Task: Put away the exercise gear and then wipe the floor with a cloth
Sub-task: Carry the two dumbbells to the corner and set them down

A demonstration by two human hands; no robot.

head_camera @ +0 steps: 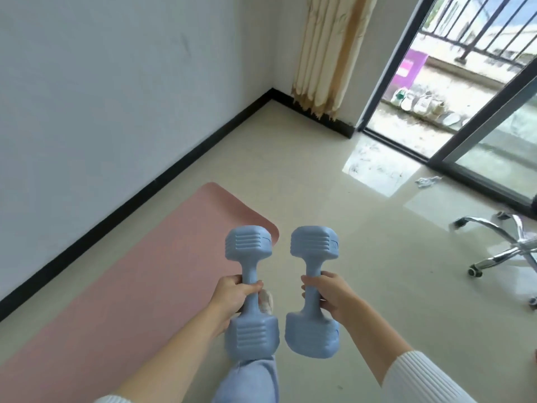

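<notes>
Glossy cream floor [334, 199] fills the frame, with a pink exercise mat [130, 286] lying along the wall at lower left. At lower centre the left hand [232, 292] has its fingers clamped around the handle of a blue dumbbell [251, 289], and the right hand [331, 295] grips a second blue dumbbell [313, 292] just beside it. A crumpled cloth [427, 181] lies near the sliding door at right, above a chrome chair base [505, 245].

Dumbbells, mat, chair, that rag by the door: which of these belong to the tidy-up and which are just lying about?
Part of the job:
left dumbbell, in left hand
right dumbbell, in right hand
pink mat
crumpled cloth, possibly for wiping

Just lying about:
chair base
curtain
purple box
</notes>
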